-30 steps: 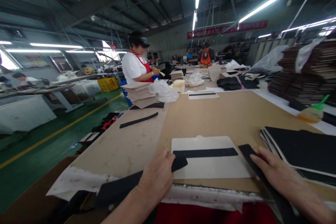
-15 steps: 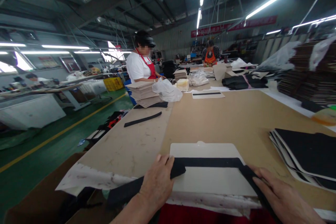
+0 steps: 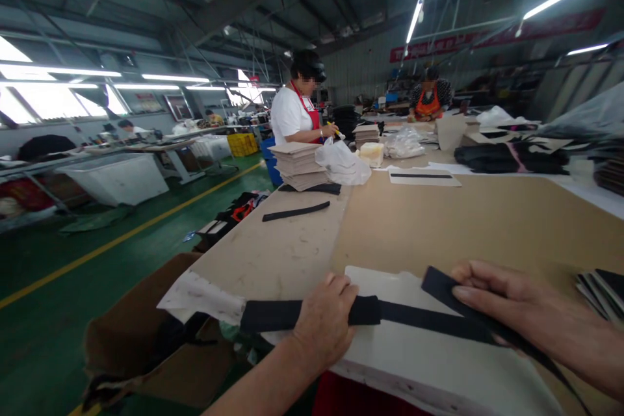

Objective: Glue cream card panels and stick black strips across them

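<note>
A white panel point(image 3: 419, 357) lies at the table's near edge, with a flat black band point(image 3: 433, 324) running across it. My left hand point(image 3: 325, 322) is closed over a wider black fabric strip point(image 3: 273, 315), whose right end rests over the band. The strip's left part sticks out past the panel. My right hand point(image 3: 507, 299) pinches a second black strip point(image 3: 439, 284) near its end between thumb and fingers. That end is raised above the panel's right side, and the strip's tail hangs down below the hand.
A loose black strip point(image 3: 296, 211) lies on the left of the table point(image 3: 292, 253). Beyond it are a stack of beige boards point(image 3: 299, 166), a plastic bag point(image 3: 344, 162) and another banded panel point(image 3: 424, 177). Dark-faced panels point(image 3: 604, 292) lie at right. A co-worker point(image 3: 295, 110) stands across the table.
The view has swung left. My left hand's strip now lies straighter along the band. My right hand has raised its strip's end over the panel, away from the right edge.
</note>
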`<control>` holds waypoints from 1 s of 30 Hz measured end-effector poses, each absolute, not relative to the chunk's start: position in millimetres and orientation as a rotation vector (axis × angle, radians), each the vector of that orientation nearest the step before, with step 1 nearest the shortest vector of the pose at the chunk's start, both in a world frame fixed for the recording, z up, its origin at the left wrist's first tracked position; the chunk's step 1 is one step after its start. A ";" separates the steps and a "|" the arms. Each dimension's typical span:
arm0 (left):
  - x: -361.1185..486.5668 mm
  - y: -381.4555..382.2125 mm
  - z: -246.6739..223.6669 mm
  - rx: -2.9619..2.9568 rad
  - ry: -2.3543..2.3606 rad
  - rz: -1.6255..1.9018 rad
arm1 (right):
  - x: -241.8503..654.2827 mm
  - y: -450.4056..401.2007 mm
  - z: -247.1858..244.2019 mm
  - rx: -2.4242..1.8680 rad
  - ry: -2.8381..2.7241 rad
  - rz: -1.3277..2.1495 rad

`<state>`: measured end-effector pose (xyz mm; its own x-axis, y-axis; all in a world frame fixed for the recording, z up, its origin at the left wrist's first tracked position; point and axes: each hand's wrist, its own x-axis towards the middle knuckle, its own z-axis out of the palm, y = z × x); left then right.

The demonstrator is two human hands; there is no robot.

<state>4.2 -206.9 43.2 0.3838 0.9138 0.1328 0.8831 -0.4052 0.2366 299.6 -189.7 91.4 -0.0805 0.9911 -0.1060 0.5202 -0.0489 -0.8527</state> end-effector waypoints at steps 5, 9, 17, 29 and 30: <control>2.3 -201.9 25.2 2.474 1.659 0.377 | 227.2 -140.9 91.6 -1.482 -1.956 1.300; -1.2 -201.3 18.2 2.456 1.636 0.370 | 199.8 -106.7 60.9 -1.456 -2.108 1.280; -4.0 -199.7 14.7 2.457 1.608 0.425 | 176.7 -79.8 37.1 -1.409 -2.324 1.123; -4.1 -198.8 13.9 2.478 1.603 0.420 | 176.0 -76.1 29.5 -1.409 -2.403 1.044; -4.2 -198.8 14.0 2.480 1.605 0.416 | 175.4 -76.6 29.6 -1.416 -2.405 1.046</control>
